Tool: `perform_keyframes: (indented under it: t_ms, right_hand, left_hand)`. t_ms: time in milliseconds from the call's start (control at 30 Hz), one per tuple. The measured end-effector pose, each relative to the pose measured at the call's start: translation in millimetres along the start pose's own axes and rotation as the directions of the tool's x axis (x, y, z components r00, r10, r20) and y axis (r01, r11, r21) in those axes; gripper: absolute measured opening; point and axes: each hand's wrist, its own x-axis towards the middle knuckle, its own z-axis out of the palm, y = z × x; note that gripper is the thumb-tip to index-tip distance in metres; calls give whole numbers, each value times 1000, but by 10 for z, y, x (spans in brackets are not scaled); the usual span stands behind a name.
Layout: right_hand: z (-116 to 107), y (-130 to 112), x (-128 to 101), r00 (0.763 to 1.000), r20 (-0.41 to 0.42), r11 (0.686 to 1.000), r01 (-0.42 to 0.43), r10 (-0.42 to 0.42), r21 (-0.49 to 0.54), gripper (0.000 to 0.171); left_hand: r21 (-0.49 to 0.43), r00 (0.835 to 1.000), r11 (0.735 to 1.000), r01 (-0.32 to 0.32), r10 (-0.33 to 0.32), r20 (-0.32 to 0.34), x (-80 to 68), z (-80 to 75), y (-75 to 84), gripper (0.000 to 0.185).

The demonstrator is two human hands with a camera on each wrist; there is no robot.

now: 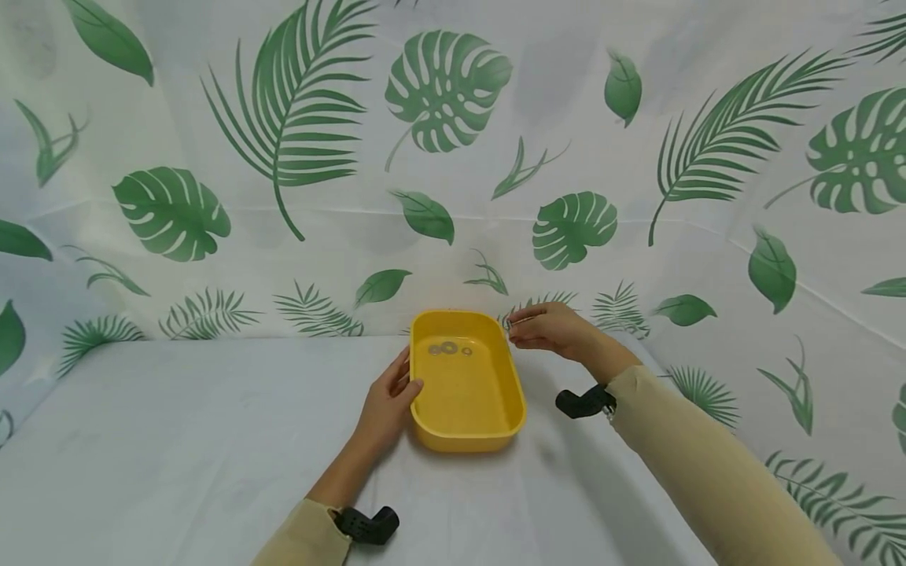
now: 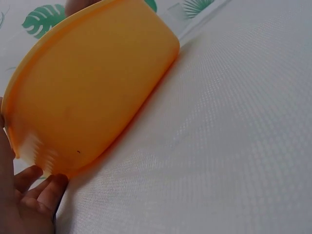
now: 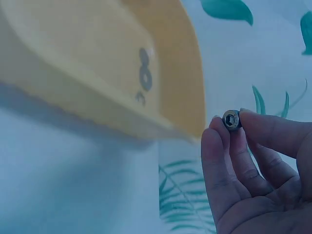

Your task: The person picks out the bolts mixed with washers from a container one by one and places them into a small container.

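Note:
A yellow plastic tray sits on the white-covered table, and my left hand grips its left side. The left thumb lies at the rim, with the other fingers along the outer wall. Past the tray's far right corner, my right hand pinches a small hex socket screw between thumb and fingertips. Its socket end faces the right wrist camera; the fingers hide part of the rest. Three metal washers of differing size lie on the tray floor near its far end.
A white cloth covers the table. Behind it stands a white backdrop printed with green leaves, close to the tray's far end. Black wrist mounts sit on both forearms.

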Motion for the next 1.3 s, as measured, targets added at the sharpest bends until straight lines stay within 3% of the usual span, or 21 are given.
perform_keyframes:
  t_ms: [233,467,733,1067,1167,1300]
  right_hand:
    - [-306,149,1,998,-51,999,-47,47,2,52]
    - [-613,290,-83,997,-48,996,-49,53,75,58]
    - [-985,509,-162,995,-72,984,-51,64,172,50]
    - [-1248,763,-173,986,-109,973,-103,127,206,63]
    - [-1321,838,-190,980,-118,964,-131,161,232,50]
    - [-1382,910,-197,972,-121,948,-165,203,272,16]
  left_hand:
    - [-7,1000,1000,-5,5,-5,8,-33,-13,67]
    - [-15,1000,1000,-17,17,-11,4,-73,-23,66]
    - [-22,1000,1000,-3,3,14,-11,-60,6,70]
    - [-14,1000,1000,-7,8,29,-4,-49,-7,63]
    - [-9,999,1000,-11,11,38,-9,-38,-3,61]
    - [-14,999,1000,-10,10,34,-21,-32,13,61]
